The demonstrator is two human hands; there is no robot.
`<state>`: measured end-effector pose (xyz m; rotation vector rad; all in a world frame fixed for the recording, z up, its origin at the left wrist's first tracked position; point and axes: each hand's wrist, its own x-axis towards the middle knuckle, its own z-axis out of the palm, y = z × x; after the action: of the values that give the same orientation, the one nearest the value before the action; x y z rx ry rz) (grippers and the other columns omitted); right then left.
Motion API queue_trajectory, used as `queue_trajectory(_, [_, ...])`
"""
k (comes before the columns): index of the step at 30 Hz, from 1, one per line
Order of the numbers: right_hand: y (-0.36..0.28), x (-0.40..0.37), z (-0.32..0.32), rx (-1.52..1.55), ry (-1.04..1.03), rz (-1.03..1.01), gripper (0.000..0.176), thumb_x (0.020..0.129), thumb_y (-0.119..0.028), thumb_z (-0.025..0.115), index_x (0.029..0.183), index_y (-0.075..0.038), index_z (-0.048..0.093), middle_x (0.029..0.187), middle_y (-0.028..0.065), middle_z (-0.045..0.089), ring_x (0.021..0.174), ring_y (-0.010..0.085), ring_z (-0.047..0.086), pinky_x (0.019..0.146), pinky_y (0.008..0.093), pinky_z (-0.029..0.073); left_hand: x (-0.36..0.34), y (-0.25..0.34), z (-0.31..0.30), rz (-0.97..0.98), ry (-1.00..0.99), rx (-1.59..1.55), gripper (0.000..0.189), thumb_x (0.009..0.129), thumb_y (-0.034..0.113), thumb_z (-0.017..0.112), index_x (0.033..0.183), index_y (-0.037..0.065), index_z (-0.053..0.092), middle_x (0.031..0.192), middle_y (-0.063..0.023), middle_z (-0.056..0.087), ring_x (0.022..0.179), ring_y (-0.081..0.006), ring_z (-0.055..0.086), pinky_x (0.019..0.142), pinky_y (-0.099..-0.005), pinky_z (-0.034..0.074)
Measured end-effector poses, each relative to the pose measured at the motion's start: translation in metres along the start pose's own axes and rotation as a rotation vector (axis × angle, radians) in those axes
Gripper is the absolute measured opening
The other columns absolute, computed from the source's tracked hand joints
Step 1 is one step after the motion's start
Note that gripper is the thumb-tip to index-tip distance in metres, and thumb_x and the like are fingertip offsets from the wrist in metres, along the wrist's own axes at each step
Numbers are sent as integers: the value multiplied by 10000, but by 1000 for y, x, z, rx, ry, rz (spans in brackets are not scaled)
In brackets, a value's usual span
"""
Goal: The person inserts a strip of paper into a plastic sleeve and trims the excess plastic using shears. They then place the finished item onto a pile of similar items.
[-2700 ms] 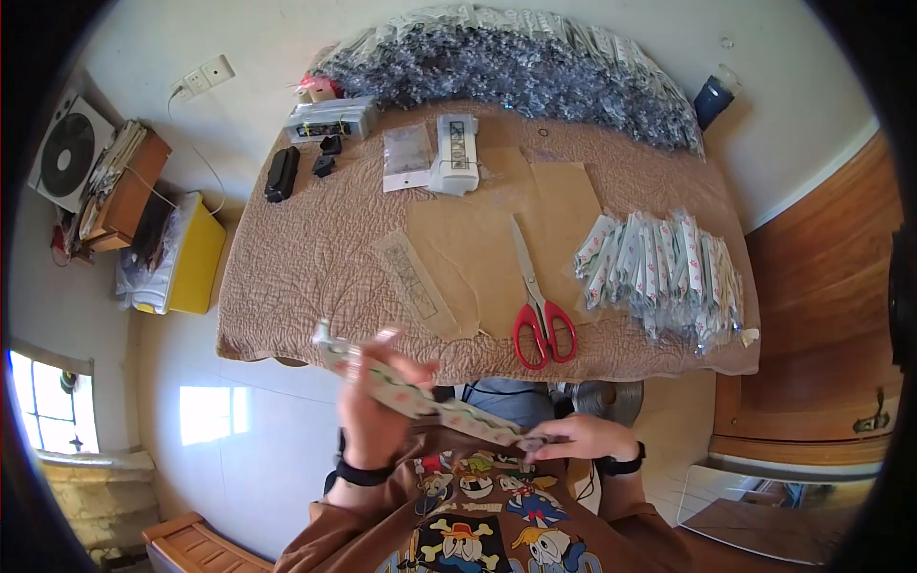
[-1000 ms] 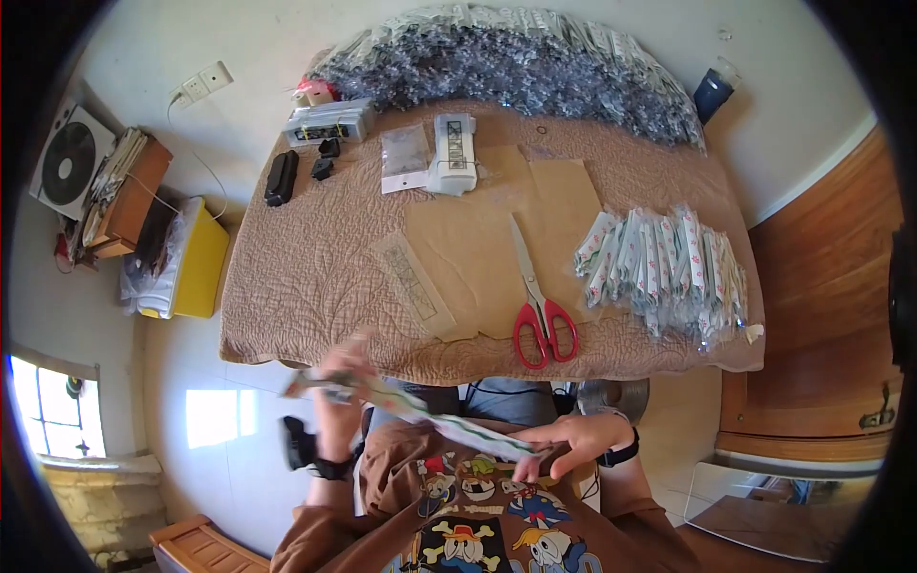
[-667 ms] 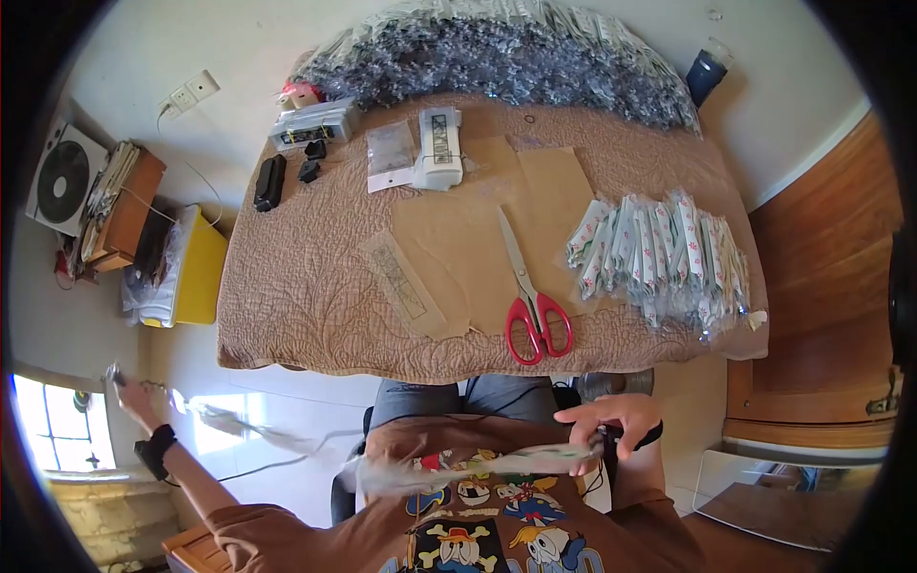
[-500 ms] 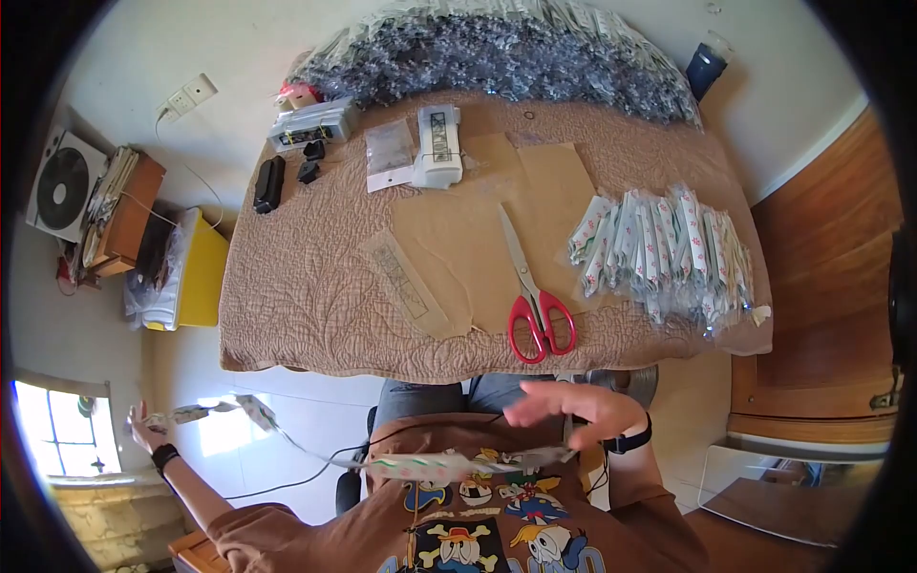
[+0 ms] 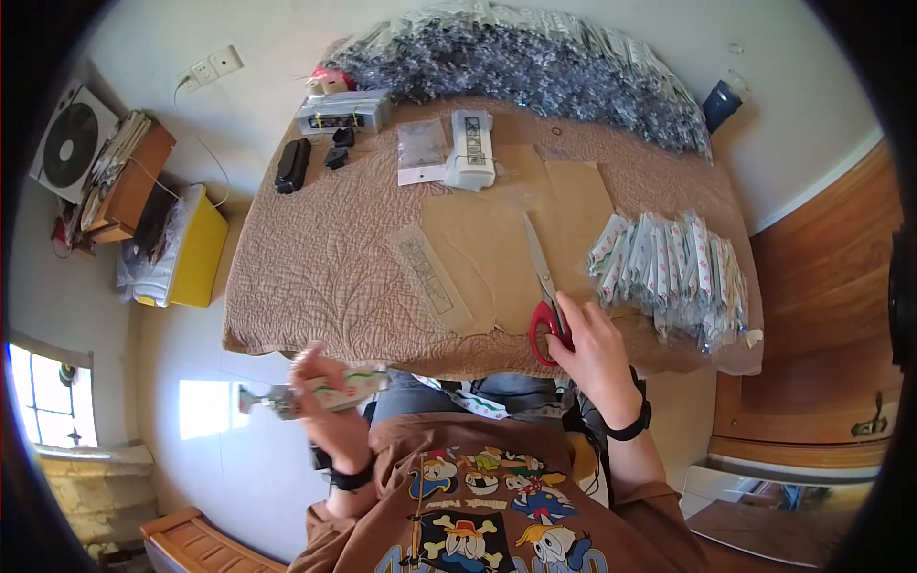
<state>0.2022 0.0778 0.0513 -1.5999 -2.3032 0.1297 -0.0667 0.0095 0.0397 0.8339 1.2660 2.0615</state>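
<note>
My left hand [image 5: 325, 406] is closed around a strip of joined packets [image 5: 355, 384], white with green and red print, off the front edge of the table. Part of this strip, or a similar one, lies across my lap [image 5: 482, 406]. My right hand [image 5: 600, 358] has its thumb and fingers around the red handles of the scissors [image 5: 541, 263]. These rest on brown paper with the blades closed and pointing away from me. To the right of them lies a pile of similar packets [image 5: 669, 267] in clear wrapping.
A brown quilted cloth [image 5: 306, 277] covers the table. Brown paper [image 5: 506, 201] and a printed clear sleeve [image 5: 430, 286] lie mid-table. Behind are a bundled stack of sleeves [image 5: 472, 148], a black case [image 5: 292, 165] and a long heap of silvery packets [image 5: 535, 72].
My left hand has come in from far left towards my lap, bringing the strip along. My right hand has moved forward from above my lap onto the scissors. The view has shifted slightly.
</note>
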Motion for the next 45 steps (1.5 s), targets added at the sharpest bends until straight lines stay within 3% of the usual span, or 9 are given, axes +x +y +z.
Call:
queue_trajectory(4, [11,3,-4,749,-236,412,474,803,-134,629,1234,-58,447,841,37,514,740,153,549,661,302,466,-26,-24,24,-50,4,3,457,939,398,323,1035,-9,507,674,-22,416,626,-109,405,618,-252,380])
queue_trajectory(7, [-3,-30,16,1643,-322,352,703,760,-205,695,1335,-100,304,867,22,470,802,167,533,705,335,457,-25,-39,22,-37,23,-32,450,943,389,320,1042,-10,503,691,-29,427,639,-112,406,656,-264,376])
queue_trajectory(11, [-40,-80,42,1837,-606,-29,935,666,-421,746,1340,-94,186,966,41,411,918,161,478,798,320,410,-23,-38,24,-2,67,-21,442,941,388,329,1022,-10,501,717,-43,443,676,-123,420,714,-288,370])
queue_trajectory(14, [-47,-105,55,1668,-763,-29,956,637,-558,700,1301,-61,225,966,44,414,872,145,476,793,292,403,-21,-39,27,48,98,-8,428,937,392,336,1017,1,492,735,-47,444,700,-128,424,714,-288,375])
queue_trajectory(17, [-58,-109,45,1534,-994,102,817,693,-406,728,1291,-70,285,896,26,429,799,126,450,740,262,399,-24,-43,30,113,129,-2,406,933,395,341,1030,24,473,754,-44,436,717,-129,419,677,-267,390])
queue_trajectory(26, [-75,-99,48,1677,-694,102,770,767,-555,577,1249,-21,304,877,49,468,759,101,480,679,246,423,-55,-48,38,182,-185,99,430,920,444,341,944,30,458,767,-63,459,727,-157,439,705,-287,388])
queue_trajectory(35, [-54,-76,13,1465,-412,489,441,835,-82,570,1228,-42,374,798,74,541,570,117,547,523,218,442,-44,-40,44,-151,-129,-200,333,951,310,330,1004,14,473,727,-41,464,680,-145,446,671,-265,390])
queue_trajectory(41, [-16,-23,-11,267,196,0,362,773,-29,594,1127,-36,516,1019,137,558,916,260,572,781,341,454,-51,-10,59,-638,-254,-230,248,934,246,412,990,10,463,668,-11,401,627,-135,443,600,-275,387])
queue_trajectory(45, [-36,-21,-18,509,138,-206,375,739,-86,643,1098,-33,551,1050,141,544,1021,311,504,865,383,404,-56,-10,53,-931,-598,-479,186,922,103,419,1064,6,490,625,4,436,560,-81,437,529,-225,384])
